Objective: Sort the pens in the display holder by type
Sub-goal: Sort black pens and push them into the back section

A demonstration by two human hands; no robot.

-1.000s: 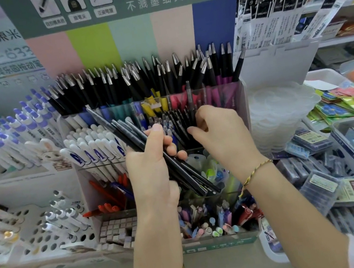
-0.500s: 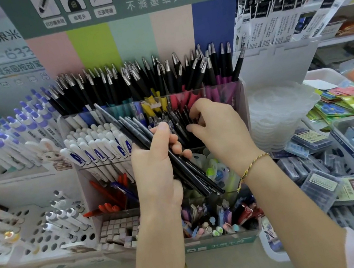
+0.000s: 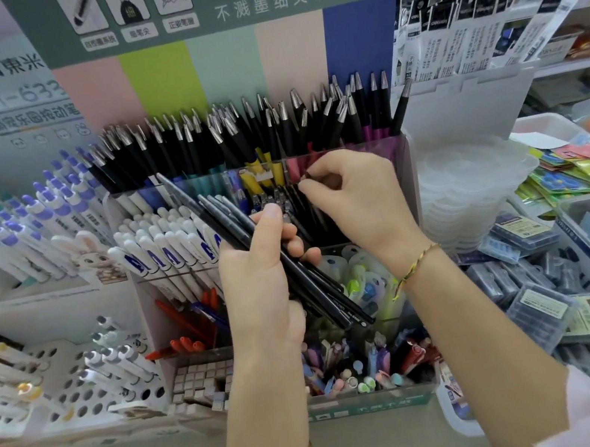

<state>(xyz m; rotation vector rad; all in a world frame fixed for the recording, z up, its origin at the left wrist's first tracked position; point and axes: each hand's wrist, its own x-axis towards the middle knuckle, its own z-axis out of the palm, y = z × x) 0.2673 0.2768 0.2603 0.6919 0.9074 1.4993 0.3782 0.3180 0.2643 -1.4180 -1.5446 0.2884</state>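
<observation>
Biggest risk here tbh: the bundle of black pens [image 3: 333, 303] is fanned out and only clamped round its middle by the left hand [image 3: 257, 285], thumb laid across the front, fingers curled round behind. If that grip is loosened even a bit, the lower ends could slide out and be dropped into the lower compartment [image 3: 358, 279], where pastel stuff is kept, and the sort gets muddled. The right hand [image 3: 357, 208] is bent down at the wrist over the middle compartment [image 3: 301, 222] of the display holder [image 3: 411, 183], thumb and forefinger pinched on what looks like the top of one dark pen [image 3: 309, 175]; the rest of it is hidden among its neighbours. Those are packed tight, so a neighbour could be dragged up too if it's pulled at an angle.
</observation>
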